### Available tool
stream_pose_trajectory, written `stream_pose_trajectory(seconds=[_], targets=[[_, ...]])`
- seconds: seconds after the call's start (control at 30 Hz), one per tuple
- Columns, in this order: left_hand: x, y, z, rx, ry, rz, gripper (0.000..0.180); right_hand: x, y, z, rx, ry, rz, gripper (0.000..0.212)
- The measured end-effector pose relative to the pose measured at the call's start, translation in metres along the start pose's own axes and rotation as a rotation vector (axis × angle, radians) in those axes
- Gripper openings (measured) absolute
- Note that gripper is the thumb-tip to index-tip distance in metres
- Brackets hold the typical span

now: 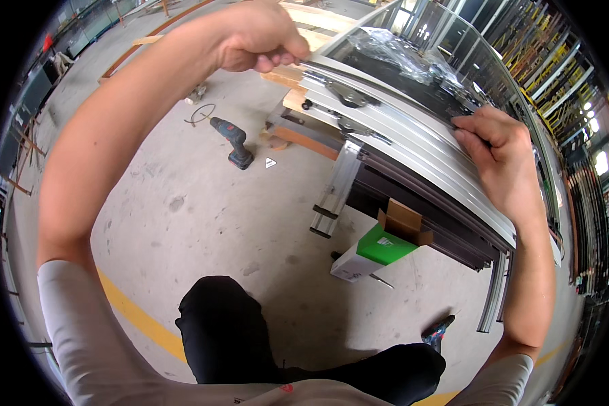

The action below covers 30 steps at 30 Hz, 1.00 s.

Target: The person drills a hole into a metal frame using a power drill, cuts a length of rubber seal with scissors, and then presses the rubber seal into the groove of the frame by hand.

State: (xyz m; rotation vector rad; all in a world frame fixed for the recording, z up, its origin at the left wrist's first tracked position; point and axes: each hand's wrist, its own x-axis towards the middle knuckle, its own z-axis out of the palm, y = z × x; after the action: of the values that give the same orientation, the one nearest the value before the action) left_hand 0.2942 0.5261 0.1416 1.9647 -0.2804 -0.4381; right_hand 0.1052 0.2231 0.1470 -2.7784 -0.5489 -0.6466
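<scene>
A thin dark strip [348, 73] runs along the upper edge of a silver-white metal frame [419, 145]. At its far-left end my left hand [267, 44] pinches the strip with curled fingers. Farther right, my right hand [495, 145] has thumb and fingers closed at the strip's other visible stretch, against the frame. Two dark oval fittings [352, 97] sit on the frame's left end. Beyond the strip lies a dark glass pane [402, 74], with clear plastic wrapping [392, 49] on top.
An open green-and-white box [386, 243] stands below the frame, near metal support legs [337, 186]. A cordless drill [233, 142] rests on the floor at left; another tool [438, 330] lies near my leg. Wooden boards [318, 17] are behind, and racks of long profiles [555, 68] fill the right.
</scene>
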Motion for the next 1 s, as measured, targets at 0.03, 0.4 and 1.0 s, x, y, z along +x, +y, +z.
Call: stream_pose_trajectory(seconds=[0.03, 0.4, 1.0], targets=[[-0.002, 0.001, 0.0, 0.02, 0.006, -0.001, 0.01, -0.008, 0.005, -0.006, 0.001, 0.013, 0.006, 0.014], [-0.018, 0.011, 0.004, 0.139, 0.003, 0.013, 0.015, -0.076, 0.073, -0.062, 0.038, 0.054, 0.103, 0.015], [-0.011, 0.016, -0.003, 0.247, 0.057, -0.037, 0.012, -0.237, 0.182, -0.153, 0.08, 0.07, 0.455, 0.013]])
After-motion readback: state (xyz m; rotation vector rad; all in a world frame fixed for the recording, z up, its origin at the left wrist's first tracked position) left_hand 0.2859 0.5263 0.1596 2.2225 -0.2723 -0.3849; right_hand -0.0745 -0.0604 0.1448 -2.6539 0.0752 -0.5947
